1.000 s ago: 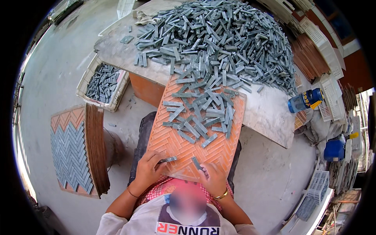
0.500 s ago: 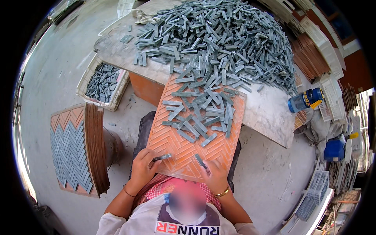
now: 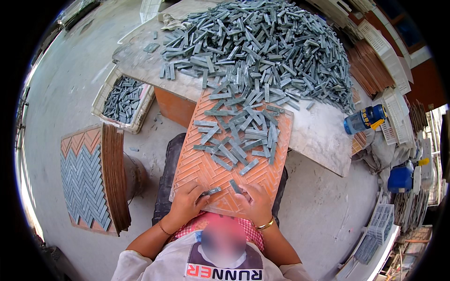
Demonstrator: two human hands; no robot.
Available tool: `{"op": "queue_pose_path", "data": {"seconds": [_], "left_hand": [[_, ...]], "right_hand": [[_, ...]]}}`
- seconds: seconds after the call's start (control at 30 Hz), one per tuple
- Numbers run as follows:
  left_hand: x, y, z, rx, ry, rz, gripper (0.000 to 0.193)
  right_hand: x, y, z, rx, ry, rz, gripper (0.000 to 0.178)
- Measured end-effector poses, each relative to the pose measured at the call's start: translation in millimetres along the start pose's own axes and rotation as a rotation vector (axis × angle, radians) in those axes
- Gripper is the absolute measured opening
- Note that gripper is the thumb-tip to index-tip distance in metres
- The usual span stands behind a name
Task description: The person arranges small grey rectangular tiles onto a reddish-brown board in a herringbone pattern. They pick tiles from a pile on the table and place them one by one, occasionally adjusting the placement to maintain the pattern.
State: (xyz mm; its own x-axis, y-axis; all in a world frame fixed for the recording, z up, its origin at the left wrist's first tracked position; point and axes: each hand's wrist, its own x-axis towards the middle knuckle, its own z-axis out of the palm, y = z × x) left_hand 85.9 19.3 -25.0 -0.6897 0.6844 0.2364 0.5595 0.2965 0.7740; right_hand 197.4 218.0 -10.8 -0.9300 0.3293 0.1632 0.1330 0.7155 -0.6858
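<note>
An orange herringbone-grooved board [image 3: 190,164] lies across my lap, its far end meeting the table. Over its near edge, my left hand [image 3: 189,202] pinches a grey-green stone strip [image 3: 212,191] that points toward the right. My right hand [image 3: 256,201] holds a second stone strip [image 3: 235,187] at its fingertips, tilted up and to the left. A small gap separates the two strips. Several loose stone strips [image 3: 249,167] are scattered over the far half of the board. The near grooves show bare orange.
A large heap of stone strips [image 3: 262,42] covers the table [image 3: 318,140]. A blue bottle [image 3: 365,119] stands at its right. On the left are a white crate [image 3: 136,122] of strips and a stack of boards [image 3: 116,182], its top one mostly filled with strips. A blue jug [image 3: 400,180] sits far right.
My left hand has moved right with its strip, closer to my right hand. My right hand has shifted slightly, still holding its strip. The loose strips look the same.
</note>
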Motion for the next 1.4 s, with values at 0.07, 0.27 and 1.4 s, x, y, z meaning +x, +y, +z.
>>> {"op": "queue_pose_path", "data": {"seconds": [0.07,0.27,1.4], "left_hand": [[3.1,3.0,5.3,0.001,-0.010,0.008,0.022],[13.3,7.9,11.2,0.059,-0.009,0.016,0.020],[12.3,-1.0,-8.0,0.076,0.053,-0.106,0.017]], "right_hand": [[-1.8,0.9,-2.0,0.108,0.036,0.104,0.026],[-4.5,-4.0,-10.0,0.189,0.065,0.194,0.022],[67.6,30.2,-34.4,-0.269,-0.095,-0.175,0.031]]}}
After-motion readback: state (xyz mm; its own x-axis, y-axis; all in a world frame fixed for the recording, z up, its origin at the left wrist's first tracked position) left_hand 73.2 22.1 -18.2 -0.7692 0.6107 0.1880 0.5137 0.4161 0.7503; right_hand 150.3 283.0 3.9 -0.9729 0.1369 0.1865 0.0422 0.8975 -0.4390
